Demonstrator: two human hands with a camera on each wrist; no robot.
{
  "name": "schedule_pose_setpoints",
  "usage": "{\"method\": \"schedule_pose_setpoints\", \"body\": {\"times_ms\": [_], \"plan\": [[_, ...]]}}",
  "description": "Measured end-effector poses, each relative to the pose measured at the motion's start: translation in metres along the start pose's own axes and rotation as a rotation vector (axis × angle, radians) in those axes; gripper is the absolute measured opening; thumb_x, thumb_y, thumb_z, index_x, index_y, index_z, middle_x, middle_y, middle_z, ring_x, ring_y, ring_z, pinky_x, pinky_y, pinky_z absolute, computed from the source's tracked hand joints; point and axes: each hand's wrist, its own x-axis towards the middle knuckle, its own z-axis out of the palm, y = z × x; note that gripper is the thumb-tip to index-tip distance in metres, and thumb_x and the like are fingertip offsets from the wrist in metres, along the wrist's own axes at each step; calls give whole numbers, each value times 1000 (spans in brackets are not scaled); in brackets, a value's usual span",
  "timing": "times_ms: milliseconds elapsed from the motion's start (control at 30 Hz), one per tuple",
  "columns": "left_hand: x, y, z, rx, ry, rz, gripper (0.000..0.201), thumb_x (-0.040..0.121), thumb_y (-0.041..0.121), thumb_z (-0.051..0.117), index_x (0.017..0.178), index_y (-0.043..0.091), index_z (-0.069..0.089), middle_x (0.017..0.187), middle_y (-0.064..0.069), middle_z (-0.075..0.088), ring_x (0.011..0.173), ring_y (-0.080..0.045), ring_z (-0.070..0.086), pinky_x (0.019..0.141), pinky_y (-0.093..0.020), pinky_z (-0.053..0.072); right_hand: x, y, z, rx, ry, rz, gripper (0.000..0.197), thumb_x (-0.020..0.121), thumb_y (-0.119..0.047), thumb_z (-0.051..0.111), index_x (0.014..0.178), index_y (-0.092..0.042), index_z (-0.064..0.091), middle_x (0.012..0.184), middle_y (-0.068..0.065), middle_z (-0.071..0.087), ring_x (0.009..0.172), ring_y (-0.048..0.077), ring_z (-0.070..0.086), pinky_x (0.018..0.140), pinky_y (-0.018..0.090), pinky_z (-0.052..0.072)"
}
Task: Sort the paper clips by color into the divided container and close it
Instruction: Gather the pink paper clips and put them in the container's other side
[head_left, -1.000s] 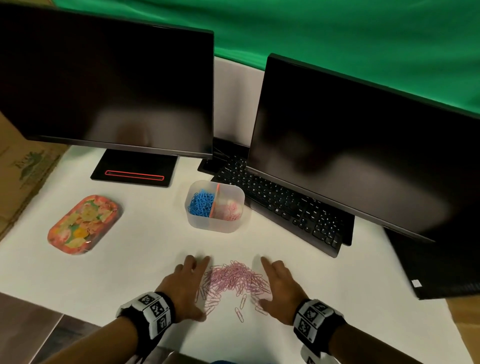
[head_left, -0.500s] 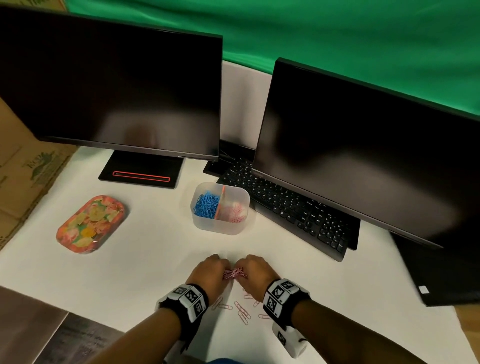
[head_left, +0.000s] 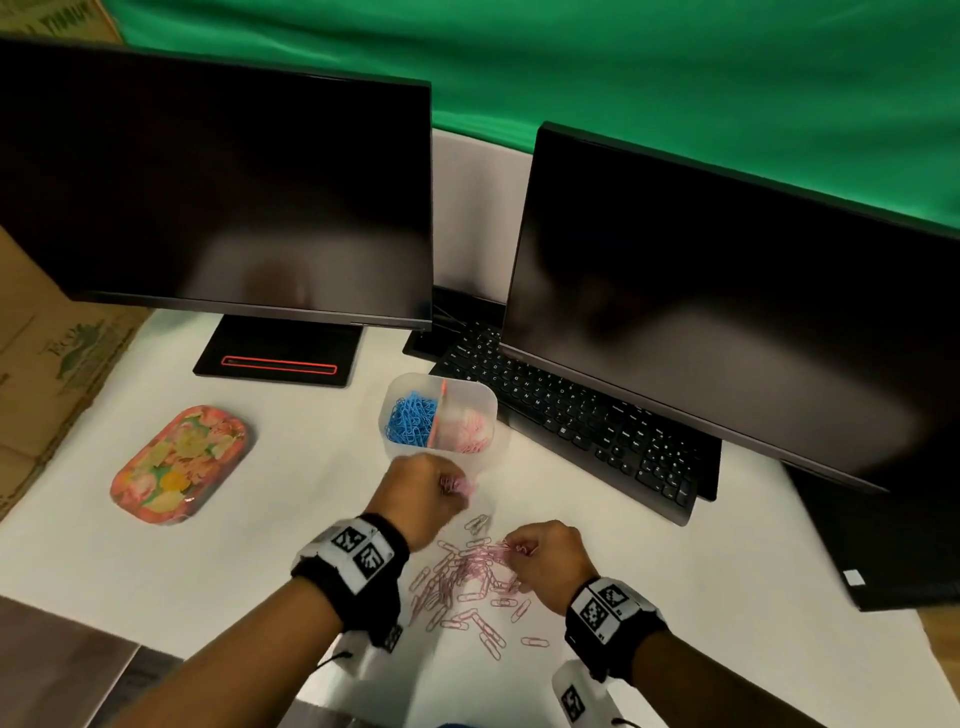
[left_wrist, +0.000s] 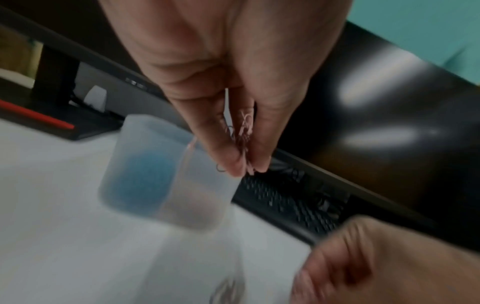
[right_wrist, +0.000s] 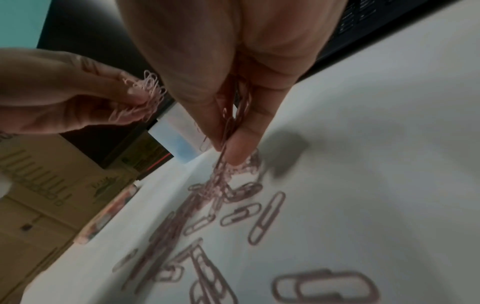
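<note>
Since half a second ago, our hands have parted — our left hand (head_left: 415, 493) has risen toward the divided container (head_left: 395, 457), fingers (left_wrist: 228, 160) pinching a bunch of pink paper clips (head_left: 457, 486). Our right hand (head_left: 545, 561) pinches more from the pink pile (head_left: 467, 582) on the tabletop (head_left: 260, 545). Blue clips (head_left: 410, 423) fill the left compartment — pink the right.

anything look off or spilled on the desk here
Nothing damaged. Loose pink paper clips lie scattered on the table, still unsorted. The left hand and right hand each pinch a bunch. The container stands open; its floral lid lies apart.
</note>
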Motion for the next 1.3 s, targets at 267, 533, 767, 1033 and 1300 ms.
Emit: {"method": "schedule_pose_setpoints", "body": {"times_ms": [267, 533, 767, 1033, 1300], "plan": [[76, 36, -29, 55, 134, -74, 23, 79, 22, 73, 101, 20, 75, 103, -5, 71, 93, -23, 65, 84, -25, 52, -4, -41, -28, 199, 49, -52, 13, 81, -5, 71, 78, -18, 73, 63, 4, 68, 50, 17, 65, 59, 34, 60], [82, 10, -25, -36, 129, -138, 27, 76, 12, 66, 102, 20, 68, 102, -5, 69, 89, -20, 65, 84, -25, 53, 27, -98, -55, 147, 149, -160, 8, 81, -6, 72, 85, -12, 74, 64, 3, 69, 51, 19, 68, 60, 34, 61], [15, -40, -39, -36, 48, -200, 16, 81, 13, 65, 94, 21, 72, 97, -3, 72, 90, -22, 67, 86, -30, 54, 83, -142, -44, -12, 192, -135, 21, 78, -6, 71, 68, -24, 72, 77, 7, 73, 61, 23, 72, 63, 34, 61], [-25, -98, -12, 267, -239, -315, 23, 75, 24, 63, 96, 33, 61, 96, 11, 61, 92, -11, 59, 79, -21, 46, 97, -148, -30, -221, 143, -18, 19, 77, -11, 71, 94, -20, 72, 103, 3, 69, 89, 20, 68, 76, 27, 58], [-44, -100, 17, 432, -354, -166, 21, 79, 28, 65, 93, 27, 49, 101, 3, 58, 93, -18, 58, 76, -23, 44, 49, -98, -47, -158, 232, -225, 26, 86, -9, 53, 97, -25, 71, 95, 1, 73, 86, 19, 69, 85, 33, 57]]}}
